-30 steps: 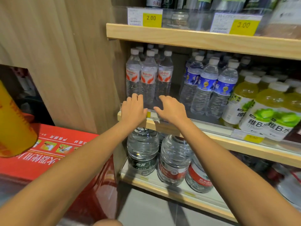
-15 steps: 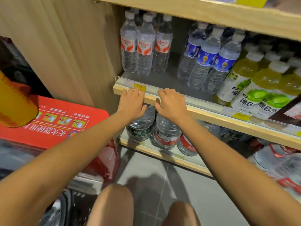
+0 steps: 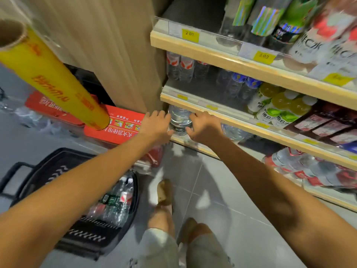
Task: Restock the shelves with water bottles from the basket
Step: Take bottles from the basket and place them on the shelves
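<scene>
A black basket (image 3: 48,171) stands on the floor at lower left and holds several small water bottles (image 3: 116,200). On the middle shelf (image 3: 222,113) stand red-labelled water bottles (image 3: 179,68) and blue-labelled ones (image 3: 239,84). A large clear water bottle (image 3: 180,118) sits at the left end of the bottom shelf. My left hand (image 3: 156,124) and my right hand (image 3: 204,126) hang on either side of it, fingers apart, below the middle shelf's edge. Whether they touch the bottle is unclear.
Yellow-green drinks (image 3: 280,105) fill the middle shelf to the right. A yellow roll (image 3: 48,78) juts in from upper left over a red box (image 3: 119,124). A wooden panel (image 3: 116,55) flanks the shelves. My legs and feet (image 3: 164,196) are on the grey tiled floor.
My view has pulled up and back, so the basket and floor show. Both hands have left the middle shelf's edge and dropped to the large bottle on the bottom shelf.
</scene>
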`<state>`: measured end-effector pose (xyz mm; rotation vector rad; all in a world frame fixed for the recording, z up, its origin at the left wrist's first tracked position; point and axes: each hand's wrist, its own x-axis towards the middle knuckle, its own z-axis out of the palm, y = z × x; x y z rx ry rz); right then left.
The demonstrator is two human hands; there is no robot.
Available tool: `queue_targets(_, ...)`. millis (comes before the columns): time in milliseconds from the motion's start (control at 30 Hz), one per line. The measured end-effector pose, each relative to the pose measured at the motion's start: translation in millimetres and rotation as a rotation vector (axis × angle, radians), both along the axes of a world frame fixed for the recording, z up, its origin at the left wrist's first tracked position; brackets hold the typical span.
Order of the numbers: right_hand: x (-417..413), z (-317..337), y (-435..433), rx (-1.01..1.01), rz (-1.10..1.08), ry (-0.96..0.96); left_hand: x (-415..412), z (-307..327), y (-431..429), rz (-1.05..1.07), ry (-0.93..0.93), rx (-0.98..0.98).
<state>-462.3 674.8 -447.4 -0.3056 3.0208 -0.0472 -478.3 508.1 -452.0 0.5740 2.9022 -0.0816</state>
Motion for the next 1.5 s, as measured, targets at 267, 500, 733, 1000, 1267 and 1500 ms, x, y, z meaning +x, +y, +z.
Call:
queue_targets(267,70,65,-80,-0.042,0.102,-0.212,82,69,-97,0.093,-0.215,-0.163)
queue_targets(500,110,42,-144,-0.087,0.116,-0.245,118,56,-187,0.184,-0.343,-0.228)
queue_targets(733,144,-14,-258,-0.099,0.132,-0.342,152,2,-302,0.166,-0.399,-0.226)
queue_targets(1000,179,-110,-389,-0.073,-0.008,-0.489,187,-94,-428,-0.056,-0.444,-0.251)
queue_targets(1267,188,-216,-443,0.052,-0.044,-0.613,168,-223,-473,-0.088,-0.470,-0.257)
queue_targets(1500,156,-317,-472,0.016,-0.222,-0.630,152,-322,-483,-0.029,-0.460,-0.198)
